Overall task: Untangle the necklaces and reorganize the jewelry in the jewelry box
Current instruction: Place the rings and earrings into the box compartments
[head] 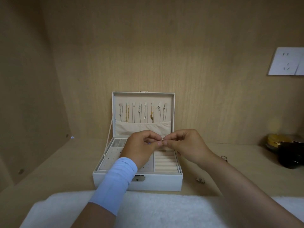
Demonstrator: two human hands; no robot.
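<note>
A white jewelry box (158, 181) stands open on the wooden shelf, its lid upright. Several necklaces (143, 112) hang in a row from hooks inside the lid, above a cloth pocket (143, 127). My left hand (141, 147) and my right hand (187, 145) meet over the box's tray. Together their fingertips pinch a small gold piece of jewelry (162, 140), too small to tell what kind. Below the hands lie an earring panel with holes (110, 158) and ring rolls (166, 163). A blue band covers my left wrist.
A small metal piece (200, 180) lies on the shelf right of the box, and a ring-like item (224, 157) sits behind my right forearm. Dark containers (286, 150) stand far right. A wall socket (287, 61) is upper right. White fluffy cloth (148, 209) covers the near edge.
</note>
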